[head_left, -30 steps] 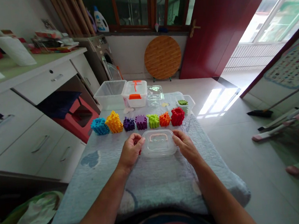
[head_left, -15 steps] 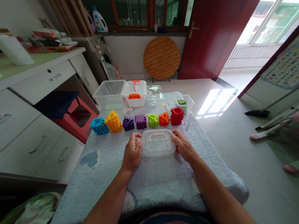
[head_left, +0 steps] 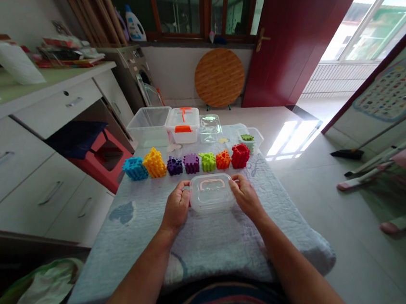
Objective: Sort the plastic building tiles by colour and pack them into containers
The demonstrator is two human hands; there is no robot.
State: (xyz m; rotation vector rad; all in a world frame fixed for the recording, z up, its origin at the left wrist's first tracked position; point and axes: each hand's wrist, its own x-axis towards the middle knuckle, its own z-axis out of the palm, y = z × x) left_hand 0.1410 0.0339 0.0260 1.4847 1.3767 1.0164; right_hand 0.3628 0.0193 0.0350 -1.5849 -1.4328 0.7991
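Note:
Between my two hands is a clear plastic container point(head_left: 213, 197) with a lid and a pale handle on top. My left hand point(head_left: 176, 205) grips its left end, fingers curled round the side. At the right end my right hand point(head_left: 246, 196) holds it, thumb near the lid's edge. Just beyond stands a row of knobbly plastic block cubes: light blue point(head_left: 135, 169), yellow point(head_left: 154, 163), dark purple point(head_left: 174, 165), purple point(head_left: 191, 163), lime green point(head_left: 208, 162), orange point(head_left: 223, 159) and red point(head_left: 240, 156).
Behind the row are a large clear bin point(head_left: 149, 124), a white box with orange clips point(head_left: 184, 129), a clear lid point(head_left: 210, 126), and a small tub point(head_left: 256, 139) with green pieces. A patterned cloth point(head_left: 227, 246) covers the table. A red stool point(head_left: 105, 157) stands left.
Both hands and the clear container have shifted very slightly left in view. The grip is the same and the row of cubes stays in place.

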